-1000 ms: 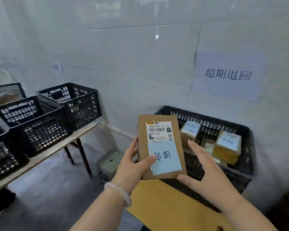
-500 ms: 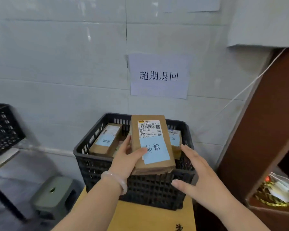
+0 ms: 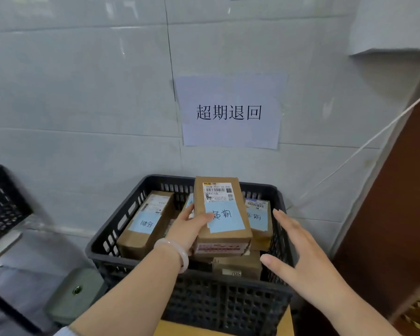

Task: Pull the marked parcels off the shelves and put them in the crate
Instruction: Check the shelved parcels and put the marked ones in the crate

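White-tiled wall at rear, with a paper sign bearing four printed characters taped at centre.

- Below the sign: black crate, slotted sides, standing on a yellow-brown surface.
- Inside the crate: left parcel, brown, blue note on top. Right parcel, brown, also blue-noted. Lower carton at the front, partly hidden.
- In hand: held parcel, a brown carton with a barcode label and a handwritten blue note. It is above the crate's middle, over the others; contact with them cannot be told.
- Left hand: grips the held parcel at its left edge, thumb on the blue note, fingers curled behind. Pale bangle at the wrist.
- Right hand: fingers straight and spread, holding nothing, over the crate's right rim, apart from the held parcel.
- Floor, left: green stool.
- Far left: second crate.
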